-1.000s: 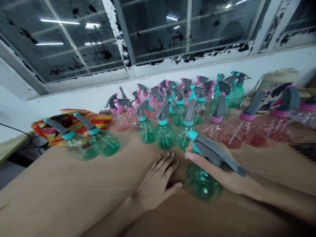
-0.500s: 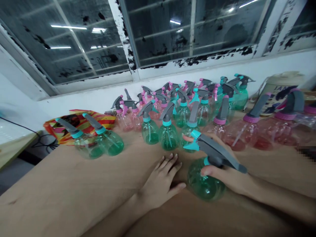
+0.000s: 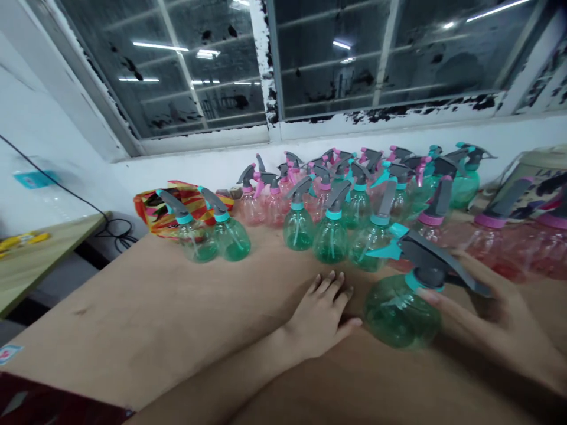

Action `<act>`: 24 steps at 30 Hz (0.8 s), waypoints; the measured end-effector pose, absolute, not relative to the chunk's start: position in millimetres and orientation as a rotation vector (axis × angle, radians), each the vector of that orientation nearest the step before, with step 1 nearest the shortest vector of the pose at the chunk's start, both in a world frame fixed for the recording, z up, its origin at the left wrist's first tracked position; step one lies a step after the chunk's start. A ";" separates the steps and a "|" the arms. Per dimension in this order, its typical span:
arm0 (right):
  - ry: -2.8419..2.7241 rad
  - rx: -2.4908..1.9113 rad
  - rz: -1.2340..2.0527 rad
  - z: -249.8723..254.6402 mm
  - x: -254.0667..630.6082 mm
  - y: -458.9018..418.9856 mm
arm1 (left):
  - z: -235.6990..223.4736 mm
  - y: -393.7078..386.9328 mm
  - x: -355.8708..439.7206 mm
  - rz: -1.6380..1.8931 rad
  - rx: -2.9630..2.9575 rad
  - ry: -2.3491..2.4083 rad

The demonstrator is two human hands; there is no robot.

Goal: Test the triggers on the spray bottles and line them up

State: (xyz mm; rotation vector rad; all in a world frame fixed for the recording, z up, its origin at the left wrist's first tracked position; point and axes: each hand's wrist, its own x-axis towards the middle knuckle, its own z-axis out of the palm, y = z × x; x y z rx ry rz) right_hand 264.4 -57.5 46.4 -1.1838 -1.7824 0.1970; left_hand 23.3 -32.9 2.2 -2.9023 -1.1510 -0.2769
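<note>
My left hand lies palm down on the table, its fingers stretched out and nothing in them. Just right of it is a green spray bottle with a grey trigger head and turquoise collar and nozzle. My right hand is around its neck, thumb at the collar and the other fingers partly hidden behind the grey lever. The nozzle points left. Beyond my hands stand green spray bottles in a row, with pink spray bottles behind and to the right. Two green spray bottles stand apart at the left.
A red and yellow patterned bag lies behind the left pair. The brown table ends at the left, near a lower wooden surface and black cables. A beige printed container stands at the back right, below the windows.
The view has turned left, so everything sits further right. My right hand has shifted right relative to the spray bottle, its fingers less wrapped over the head. My left hand stays flat.
</note>
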 end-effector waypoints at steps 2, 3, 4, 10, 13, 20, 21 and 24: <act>-1.765 -1.274 0.188 51.1 263.1 -62.5 | 0.7 -35.0 24.6 -0.293 -2.884 -1.157; -1.749 -1.315 0.199 53.0 262.8 -63.6 | -0.1 -36.0 25.2 -0.301 -2.874 -1.161; -1.735 -1.349 0.218 54.7 262.9 -63.6 | -1.0 -36.8 25.9 -0.307 -2.863 -1.164; -1.592 -1.354 0.139 77.1 259.1 -52.6 | -7.1 -38.8 27.9 -0.355 -2.810 -1.159; -1.510 -1.271 0.090 103.1 236.1 -46.4 | -8.4 -38.8 28.3 -0.379 -2.811 -1.162; -1.634 -0.869 0.321 136.0 144.1 -9.0 | -10.8 -39.4 28.8 -0.360 -2.803 -1.162; -1.669 -0.838 0.342 134.0 131.8 -0.6 | -10.8 -39.8 28.9 -0.352 -2.798 -1.161; -1.723 -0.834 0.313 121.9 99.4 24.3 | -9.8 -41.0 29.3 -0.324 -2.800 -1.150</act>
